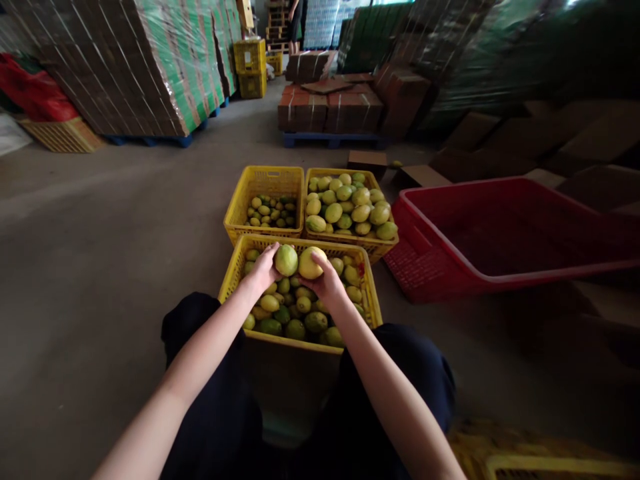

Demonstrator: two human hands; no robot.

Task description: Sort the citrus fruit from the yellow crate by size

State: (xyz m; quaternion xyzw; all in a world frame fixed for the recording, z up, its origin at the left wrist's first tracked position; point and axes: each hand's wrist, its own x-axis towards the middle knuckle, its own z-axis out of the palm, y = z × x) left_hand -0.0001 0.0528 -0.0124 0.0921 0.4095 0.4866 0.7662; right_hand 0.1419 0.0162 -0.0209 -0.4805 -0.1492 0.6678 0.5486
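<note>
My left hand [265,272] is closed around a greenish lemon [287,260]. In my right hand [327,283] I grip a yellower lemon [310,263], my thumb lying over its upper side. The two fruits are side by side above the near yellow crate [226,283], which holds many green and yellow lemons [316,323]. Just beyond it stand two more yellow crates. The back left crate [241,193] has smaller lemons low inside, and the back right crate [385,248] is heaped with larger, mostly yellow ones.
A large red plastic bin [425,267] stands to the right of the crates. Flattened cardboard [510,143] lies behind it. Ahead are boxes [353,110] on a blue pallet [320,141], a tall wrapped stack [175,67] and a distant person [295,23]. My knees flank the near crate.
</note>
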